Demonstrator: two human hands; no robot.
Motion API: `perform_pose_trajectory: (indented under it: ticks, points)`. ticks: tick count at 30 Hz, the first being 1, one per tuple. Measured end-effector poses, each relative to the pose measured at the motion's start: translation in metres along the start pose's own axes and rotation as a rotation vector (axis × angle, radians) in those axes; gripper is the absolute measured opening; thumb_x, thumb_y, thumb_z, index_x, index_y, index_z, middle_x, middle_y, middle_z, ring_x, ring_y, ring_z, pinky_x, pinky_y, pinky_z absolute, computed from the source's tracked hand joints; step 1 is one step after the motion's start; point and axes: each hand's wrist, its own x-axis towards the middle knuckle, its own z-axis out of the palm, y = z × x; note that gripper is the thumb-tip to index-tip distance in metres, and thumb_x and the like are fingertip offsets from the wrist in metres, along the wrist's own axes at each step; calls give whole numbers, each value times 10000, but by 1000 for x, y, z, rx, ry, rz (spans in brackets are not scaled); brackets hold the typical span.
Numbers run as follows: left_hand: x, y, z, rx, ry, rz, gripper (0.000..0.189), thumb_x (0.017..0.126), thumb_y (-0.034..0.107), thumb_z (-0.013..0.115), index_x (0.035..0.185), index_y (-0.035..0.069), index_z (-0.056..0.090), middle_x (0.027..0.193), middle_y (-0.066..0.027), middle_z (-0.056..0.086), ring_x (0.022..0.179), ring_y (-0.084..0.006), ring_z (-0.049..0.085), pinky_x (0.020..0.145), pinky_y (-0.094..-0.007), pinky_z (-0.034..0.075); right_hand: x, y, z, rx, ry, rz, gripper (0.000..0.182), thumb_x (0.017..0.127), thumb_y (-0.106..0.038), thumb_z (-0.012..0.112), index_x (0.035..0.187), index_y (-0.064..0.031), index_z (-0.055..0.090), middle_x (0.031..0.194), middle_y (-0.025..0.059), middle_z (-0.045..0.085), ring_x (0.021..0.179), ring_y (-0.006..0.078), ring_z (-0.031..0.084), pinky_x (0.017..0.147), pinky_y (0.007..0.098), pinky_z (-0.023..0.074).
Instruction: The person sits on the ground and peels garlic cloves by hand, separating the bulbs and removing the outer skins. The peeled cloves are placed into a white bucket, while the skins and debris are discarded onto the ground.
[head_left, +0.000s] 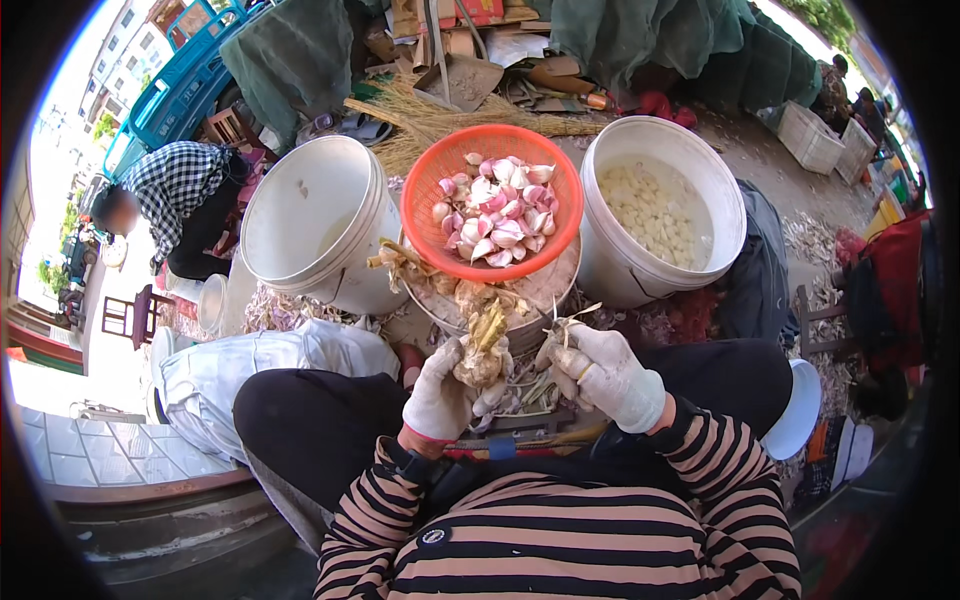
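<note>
A whole garlic bulb (480, 364) with a dry, yellowish stem is gripped in my gloved left hand (442, 394), stem upwards. My right hand (611, 379), gloved too, is closed around a small knife (553, 319) whose thin blade points up; some pale husk strands lie over it. The handle is hidden in the fingers. Beyond both hands, an orange plastic colander (491, 268) holds many pink-skinned garlic cloves (502, 206). It rests on a round board (551, 281), beside further unpeeled garlic bulbs (480, 296).
A white bucket (307, 277) stands left of the colander. Another bucket (600, 255), on the right, contains peeled cloves in liquid (656, 214). Garlic skins (277, 307) litter the ground. A person in a checked shirt (184, 180) bends at the left; a straw broom (420, 120) lies behind.
</note>
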Motion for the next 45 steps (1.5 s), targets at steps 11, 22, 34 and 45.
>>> perform_pose_trajectory:
  ticks: [11, 22, 34, 45]
  points:
    - [4, -4, 2, 144, 33, 18, 609, 959, 522, 367, 1134, -17, 590, 848, -132, 642, 576, -173, 524, 446, -274, 354, 8, 19, 17, -562, -212, -241, 147, 957, -131, 496, 956, 9, 541, 704, 187, 576, 654, 348, 634, 619, 404, 511]
    - [4, -14, 8, 180, 290, -100, 366, 999, 373, 460, 1097, 56, 615, 957, -83, 672, 854, -195, 655, 735, -309, 529, 10, 22, 24, -542, -334, -66, 182, 975, -176, 515, 1041, -15, 568, 748, 193, 627, 699, 340, 654, 624, 419, 520]
    - [8, -12, 8, 148, 248, -87, 394, 1012, 400, 422, 1233, 95, 539, 936, -66, 632, 589, -147, 544, 408, -242, 343, 1, -7, 0, 12, 60, -72, 240, 974, -169, 552, 1123, 2, 629, 756, 70, 634, 647, 110, 580, 612, 285, 484]
    - [14, -21, 7, 184, 60, 203, 464, 1021, 369, 502, 1378, 76, 457, 1241, -74, 582, 1057, -141, 586, 821, -295, 508, 14, -1, 41, 207, 249, -173, 320, 896, -153, 701, 1161, 7, 619, 931, 80, 700, 806, 91, 637, 713, 266, 522]
